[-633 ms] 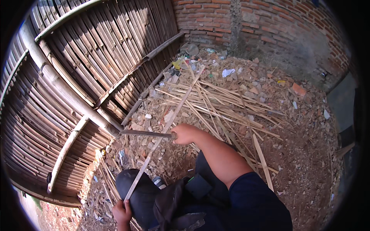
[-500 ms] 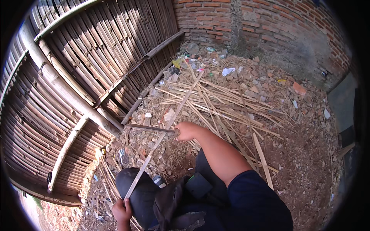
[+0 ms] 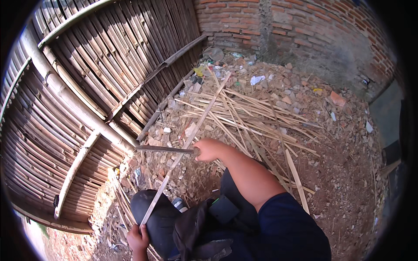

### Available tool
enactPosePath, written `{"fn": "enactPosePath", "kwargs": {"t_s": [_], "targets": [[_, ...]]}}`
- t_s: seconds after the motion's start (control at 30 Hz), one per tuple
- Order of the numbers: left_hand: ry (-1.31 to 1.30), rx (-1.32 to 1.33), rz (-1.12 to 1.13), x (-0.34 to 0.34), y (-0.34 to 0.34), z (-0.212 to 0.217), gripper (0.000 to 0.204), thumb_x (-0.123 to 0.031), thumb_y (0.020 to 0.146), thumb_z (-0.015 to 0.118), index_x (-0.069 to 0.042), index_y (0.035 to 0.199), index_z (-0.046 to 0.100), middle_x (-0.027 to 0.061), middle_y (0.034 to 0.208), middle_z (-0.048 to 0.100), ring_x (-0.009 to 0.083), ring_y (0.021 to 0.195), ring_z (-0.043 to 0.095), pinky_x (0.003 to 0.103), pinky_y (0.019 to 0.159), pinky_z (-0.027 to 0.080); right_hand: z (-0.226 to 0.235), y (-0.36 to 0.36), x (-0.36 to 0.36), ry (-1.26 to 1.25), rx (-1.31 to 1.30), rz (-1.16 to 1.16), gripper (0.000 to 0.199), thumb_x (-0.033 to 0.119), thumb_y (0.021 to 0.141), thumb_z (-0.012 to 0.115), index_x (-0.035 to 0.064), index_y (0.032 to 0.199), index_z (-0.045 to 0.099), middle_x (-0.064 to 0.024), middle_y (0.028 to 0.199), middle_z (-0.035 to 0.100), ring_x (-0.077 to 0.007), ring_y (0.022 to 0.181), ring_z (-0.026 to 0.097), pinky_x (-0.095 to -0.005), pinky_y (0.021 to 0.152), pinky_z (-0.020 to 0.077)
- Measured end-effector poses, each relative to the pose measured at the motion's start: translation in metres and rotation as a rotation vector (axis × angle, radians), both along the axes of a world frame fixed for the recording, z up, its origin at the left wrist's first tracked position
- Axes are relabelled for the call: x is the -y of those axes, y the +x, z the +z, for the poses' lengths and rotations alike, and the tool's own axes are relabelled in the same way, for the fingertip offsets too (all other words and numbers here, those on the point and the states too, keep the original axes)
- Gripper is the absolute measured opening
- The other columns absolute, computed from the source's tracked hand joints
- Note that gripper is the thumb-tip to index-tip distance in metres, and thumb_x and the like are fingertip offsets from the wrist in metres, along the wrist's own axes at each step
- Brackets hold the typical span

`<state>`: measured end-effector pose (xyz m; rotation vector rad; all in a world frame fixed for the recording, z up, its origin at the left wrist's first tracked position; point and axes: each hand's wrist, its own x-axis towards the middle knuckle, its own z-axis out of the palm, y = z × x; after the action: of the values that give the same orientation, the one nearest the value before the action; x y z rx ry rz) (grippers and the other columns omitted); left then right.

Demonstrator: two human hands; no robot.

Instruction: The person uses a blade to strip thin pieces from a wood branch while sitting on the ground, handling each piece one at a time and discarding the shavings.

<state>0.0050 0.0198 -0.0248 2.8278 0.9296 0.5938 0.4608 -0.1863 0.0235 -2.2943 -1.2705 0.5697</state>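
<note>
My left hand (image 3: 138, 238), low at the left beside my knee, is closed round the near end of a long bamboo strip (image 3: 162, 188). The strip slants away over my knee toward the far right, its far end above a pile of similar strips. My right hand (image 3: 208, 149) grips the short handle of a machete (image 3: 164, 149). Its dark blade points left and crosses the strip about midway. Whether the edge bites into the strip or only rests on it, I cannot tell.
Many split bamboo strips (image 3: 257, 114) lie criss-crossed on rubble-strewn ground ahead. More strips (image 3: 120, 194) lie left of my knee. A bamboo wall (image 3: 126, 56) stands at the left, a brick wall (image 3: 300, 32) at the back. Litter (image 3: 257, 80) is scattered near their corner.
My right hand has shifted slightly left with the machete, and the blade's tip has dropped a little toward me. The strip's far end has moved slightly; my left hand stays put.
</note>
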Motion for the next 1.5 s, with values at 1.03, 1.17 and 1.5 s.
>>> {"fn": "enactPosePath", "kwargs": {"t_s": [1.03,1.17,1.5], "targets": [[-0.023,0.011,0.004,-0.001,0.004,0.002,0.042,-0.033,0.094,0.064,-0.006,0.067,0.048,0.0195,0.054,0.055,0.0430,0.051,0.059,0.051,0.048,0.044,0.005,0.008,0.007,-0.078,0.020,-0.122,0.054,0.032,0.084,0.076,0.0087,0.132,0.063,-0.0181,0.121,0.068,-0.0355,0.114,0.065,-0.0447,0.095,0.0526],[-0.066,0.023,0.007,0.002,0.006,0.005,0.042,-0.031,0.096,0.062,-0.004,0.067,0.048,0.0212,0.056,0.054,0.0444,0.052,0.056,0.053,0.050,0.040,0.006,0.008,0.008,-0.056,0.017,-0.130,0.053,0.031,0.084,0.076,0.0081,0.130,0.064,-0.0173,0.118,0.068,-0.0350,0.110,0.066,-0.0442,0.093,0.0534],[-0.027,0.024,0.017,0.002,0.006,0.004,0.042,-0.033,0.093,0.065,-0.005,0.066,0.048,0.0200,0.054,0.054,0.0441,0.052,0.059,0.052,0.049,0.043,0.005,0.006,0.006,-0.005,0.069,-0.150,0.043,0.028,0.085,0.075,0.0083,0.122,0.066,-0.0171,0.113,0.069,-0.0349,0.106,0.067,-0.0450,0.090,0.0537]]}}
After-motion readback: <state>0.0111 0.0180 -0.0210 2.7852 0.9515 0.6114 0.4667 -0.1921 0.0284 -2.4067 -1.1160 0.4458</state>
